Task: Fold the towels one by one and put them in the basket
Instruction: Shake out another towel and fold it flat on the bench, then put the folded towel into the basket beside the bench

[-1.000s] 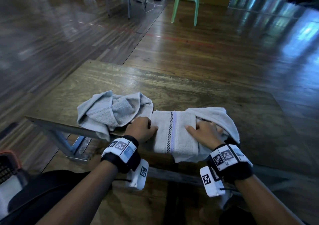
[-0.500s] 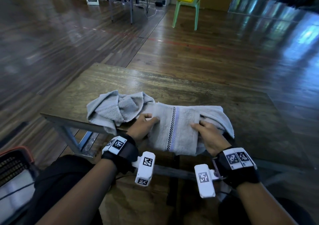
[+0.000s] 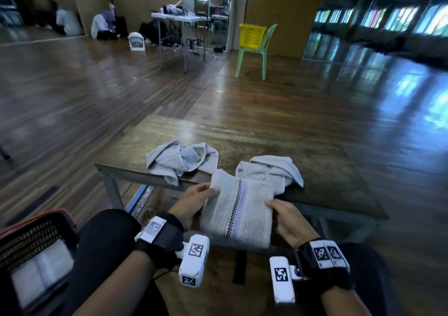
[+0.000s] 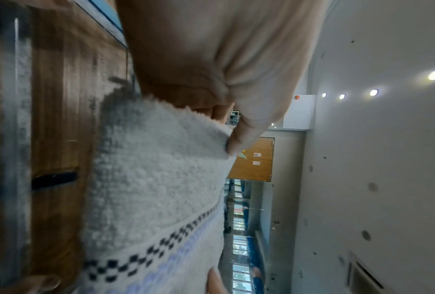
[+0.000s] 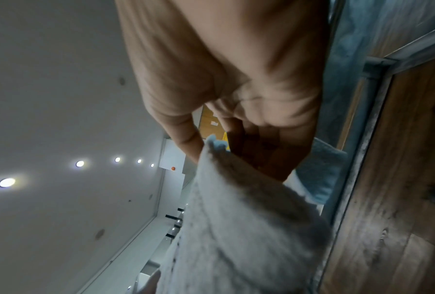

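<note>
A folded grey towel (image 3: pixel 238 209) with a checkered and lilac stripe hangs in the air just off the near edge of the wooden table (image 3: pixel 254 136). My left hand (image 3: pixel 194 200) pinches its left edge, thumb on top, as the left wrist view shows on the folded towel (image 4: pixel 158 179). My right hand (image 3: pixel 282 215) grips its right edge, with the folded towel (image 5: pixel 236 228) between thumb and fingers. Two crumpled grey towels lie on the table: one at the left (image 3: pixel 180 160), one behind the folded one (image 3: pixel 271 170). A dark basket (image 3: pixel 34 245) with an orange rim sits at lower left and holds folded white cloth.
My knees in dark trousers (image 3: pixel 104 240) sit under the hands. Beyond the table stretches shiny wooden floor, with a green chair (image 3: pixel 257 53) carrying a yellow basket, a grey folding table (image 3: pixel 179 19) and people sitting far off at the left wall.
Both hands lifted the folded towel off the table and drew it toward me. The head view tilted up, and the basket at lower left came further into view.
</note>
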`<state>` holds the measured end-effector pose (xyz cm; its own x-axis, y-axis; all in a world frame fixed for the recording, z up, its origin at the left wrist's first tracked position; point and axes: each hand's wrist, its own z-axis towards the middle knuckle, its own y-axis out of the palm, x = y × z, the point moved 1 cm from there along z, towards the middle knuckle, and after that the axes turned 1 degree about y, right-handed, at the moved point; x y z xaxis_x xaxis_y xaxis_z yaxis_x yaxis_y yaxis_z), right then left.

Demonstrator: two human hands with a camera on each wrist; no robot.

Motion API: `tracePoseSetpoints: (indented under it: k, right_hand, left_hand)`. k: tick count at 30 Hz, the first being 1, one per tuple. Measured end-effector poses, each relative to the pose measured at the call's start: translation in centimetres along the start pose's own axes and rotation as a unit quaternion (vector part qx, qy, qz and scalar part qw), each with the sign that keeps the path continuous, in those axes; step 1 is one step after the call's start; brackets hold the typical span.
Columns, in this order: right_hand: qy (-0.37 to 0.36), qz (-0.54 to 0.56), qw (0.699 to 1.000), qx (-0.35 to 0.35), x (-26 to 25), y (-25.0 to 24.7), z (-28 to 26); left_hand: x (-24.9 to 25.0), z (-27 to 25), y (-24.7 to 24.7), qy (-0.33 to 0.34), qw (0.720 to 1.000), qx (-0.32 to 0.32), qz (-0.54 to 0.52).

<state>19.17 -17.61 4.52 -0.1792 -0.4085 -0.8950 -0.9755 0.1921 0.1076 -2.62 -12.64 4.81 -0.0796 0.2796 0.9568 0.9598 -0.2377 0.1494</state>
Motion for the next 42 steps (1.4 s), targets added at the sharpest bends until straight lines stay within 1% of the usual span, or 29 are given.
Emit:
tracePoseSetpoints:
  k: [7,10,13,15,18,22,24,26,28,31,32,35,37,39,40,42]
  right_hand:
    - [-0.113,-0.036,0.991,-0.063,-6.8,3.1,-5.5]
    - [-0.143,-0.072,0.984,-0.083,-10.0,4.8,-5.9]
    - [-0.171,-0.09,0.974,-0.122,-13.0,7.1,-5.6]
    - [-0.185,-0.1,0.965,-0.158,-14.5,9.4,-5.3]
    - [-0.209,-0.104,0.951,-0.201,-16.2,13.4,-4.3]
    - [-0.209,-0.111,0.934,-0.269,-16.1,19.7,-3.3]
    - [-0.2,-0.117,0.925,-0.301,-14.9,23.0,-2.7]
    - [-0.185,-0.13,0.916,-0.333,-13.2,26.1,-2.3]
    - [-0.151,-0.135,0.91,-0.363,-10.3,29.4,-1.8]
    - [-0.106,-0.146,0.906,-0.382,-5.8,33.2,-1.2]
    - [-0.091,-0.157,0.906,-0.382,-3.9,34.4,-0.7]
    - [-0.029,-0.214,0.905,-0.368,2.8,37.5,1.3]
    - [0.02,-0.264,0.896,-0.356,7.6,39.1,2.7]
    - [0.06,-0.302,0.889,-0.338,11.8,40.4,4.0]
    - [0.067,-0.326,0.885,-0.325,13.6,41.2,4.7]
    - [0.056,-0.372,0.872,-0.313,16.6,43.0,6.1]
  left_hand:
    - [6.3,-4.5,-1.4,0.07,0.997,0.032,-0.018]
    - [9.2,-6.1,-2.4,0.104,0.993,0.053,-0.018]
    - [11.8,-7.5,-4.0,0.135,0.986,0.1,-0.018]
    - [13.5,-8.5,-5.5,0.158,0.977,0.138,-0.027]
    - [15.8,-10.4,-8.3,0.202,0.964,0.167,-0.054]
    - [16.2,-14.0,-12.5,0.223,0.945,0.231,-0.059]
    - [15.5,-16.1,-14.3,0.231,0.935,0.264,-0.05]
    - [14.3,-18.0,-16.1,0.227,0.922,0.311,-0.031]
    - [12.4,-19.6,-18.3,0.215,0.903,0.37,-0.027]
    - [9.0,-20.8,-21.5,0.191,0.882,0.429,-0.042]
    - [7.5,-20.9,-22.7,0.171,0.878,0.444,-0.044]
    - [1.5,-20.7,-26.4,0.079,0.874,0.477,-0.056]
    - [-3.1,-20.2,-28.5,0.002,0.87,0.486,-0.078]
    - [-7.6,-19.5,-30.3,-0.075,0.866,0.481,-0.113]
    - [-9.6,-19.1,-31.4,-0.105,0.862,0.48,-0.127]
    - [-13.0,-17.7,-34.0,-0.146,0.853,0.481,-0.139]
